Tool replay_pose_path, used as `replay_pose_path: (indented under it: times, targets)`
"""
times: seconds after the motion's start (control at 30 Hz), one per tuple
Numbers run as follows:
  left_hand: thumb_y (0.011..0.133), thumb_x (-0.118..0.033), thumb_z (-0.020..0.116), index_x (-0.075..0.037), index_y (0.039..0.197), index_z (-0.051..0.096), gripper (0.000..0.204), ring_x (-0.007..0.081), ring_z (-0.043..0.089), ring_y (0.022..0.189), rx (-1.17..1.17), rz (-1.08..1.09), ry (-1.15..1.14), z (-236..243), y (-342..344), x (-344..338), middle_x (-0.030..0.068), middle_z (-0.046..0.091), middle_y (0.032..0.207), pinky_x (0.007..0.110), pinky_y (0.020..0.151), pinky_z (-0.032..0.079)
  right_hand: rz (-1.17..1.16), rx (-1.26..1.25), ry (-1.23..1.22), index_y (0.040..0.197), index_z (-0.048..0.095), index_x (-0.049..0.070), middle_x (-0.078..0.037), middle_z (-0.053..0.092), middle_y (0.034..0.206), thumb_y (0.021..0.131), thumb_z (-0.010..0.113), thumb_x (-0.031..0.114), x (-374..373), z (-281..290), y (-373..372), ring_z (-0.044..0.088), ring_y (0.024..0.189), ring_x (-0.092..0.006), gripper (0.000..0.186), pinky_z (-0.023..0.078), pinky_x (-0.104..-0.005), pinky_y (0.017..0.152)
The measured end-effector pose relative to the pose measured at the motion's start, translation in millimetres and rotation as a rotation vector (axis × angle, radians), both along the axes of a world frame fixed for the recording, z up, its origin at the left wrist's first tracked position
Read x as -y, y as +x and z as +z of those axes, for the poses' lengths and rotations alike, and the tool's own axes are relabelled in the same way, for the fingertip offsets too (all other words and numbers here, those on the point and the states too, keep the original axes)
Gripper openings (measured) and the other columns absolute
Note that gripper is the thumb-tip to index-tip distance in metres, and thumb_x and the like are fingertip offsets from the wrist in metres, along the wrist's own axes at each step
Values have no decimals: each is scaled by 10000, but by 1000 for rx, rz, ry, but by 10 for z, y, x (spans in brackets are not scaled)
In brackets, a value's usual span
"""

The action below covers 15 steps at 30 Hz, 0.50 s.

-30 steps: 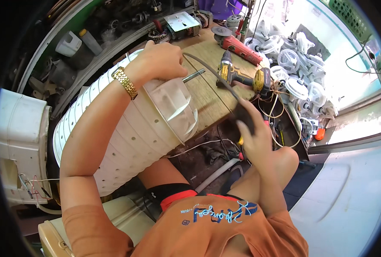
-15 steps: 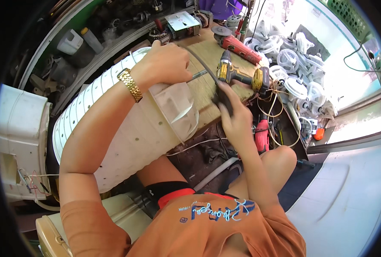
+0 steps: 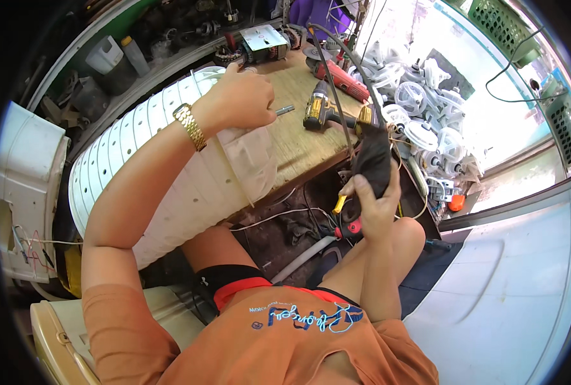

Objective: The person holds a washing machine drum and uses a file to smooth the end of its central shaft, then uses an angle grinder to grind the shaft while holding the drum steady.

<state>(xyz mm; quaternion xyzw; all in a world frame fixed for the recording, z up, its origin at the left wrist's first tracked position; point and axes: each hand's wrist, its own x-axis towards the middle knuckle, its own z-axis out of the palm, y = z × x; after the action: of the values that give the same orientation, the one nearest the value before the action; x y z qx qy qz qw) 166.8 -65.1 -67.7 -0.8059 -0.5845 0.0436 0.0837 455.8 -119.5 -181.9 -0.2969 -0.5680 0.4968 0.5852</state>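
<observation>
My left hand [image 3: 240,97] is closed at the end of a large white plastic tub [image 3: 125,167], ribbed and dotted with holes, lying on its side. Just past those fingers a short metal shaft [image 3: 285,110] sticks out over the bench; whether I grip it is hidden. Raised off the bench's right edge, my right hand [image 3: 380,199] is closed on a black cloth [image 3: 373,160]. A long thin dark strip [image 3: 332,90] loops up from the cloth, bent over at the top. Where the strip ends inside the hand cannot be seen.
On the wooden bench [image 3: 295,151] lie a yellow-black cordless drill [image 3: 317,110] and a red angle grinder [image 3: 340,80]. Several white plastic parts [image 3: 420,115] are heaped to the right. Below are cables and a red tool [image 3: 349,228]. Another white tub-like housing [image 3: 32,186] stands left.
My right hand has swung right and down, away from the left hand, carrying the black cloth and the strip, which now loops upward. My left hand stays at the tub's end. The view has shifted slightly.
</observation>
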Motion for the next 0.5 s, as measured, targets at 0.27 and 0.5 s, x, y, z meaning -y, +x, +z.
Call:
replay_pose_path:
  times: [0.27, 0.5]
  targets:
    - [836, -265, 616, -69, 788, 720, 227, 278, 606, 1030, -4, -10, -12, 53, 171, 266, 98, 646, 983, 476, 937, 417, -155, 150, -78, 1177, 611, 31, 21, 568, 764, 972, 669, 87, 482, -791, -121, 517, 644, -52, 221, 422, -235, 580]
    - [899, -353, 616, -80, 1101, 679, 346, 331, 522, 1216, -126, 248, 288, 441, 39, 115, 116, 574, 1236, 513, 956, 450, 0, 57, -75, 1082, 570, 41, -7, 558, 811, 1071, 545, 344, 422, -864, 109, 470, 589, -47, 304, 380, -207, 530]
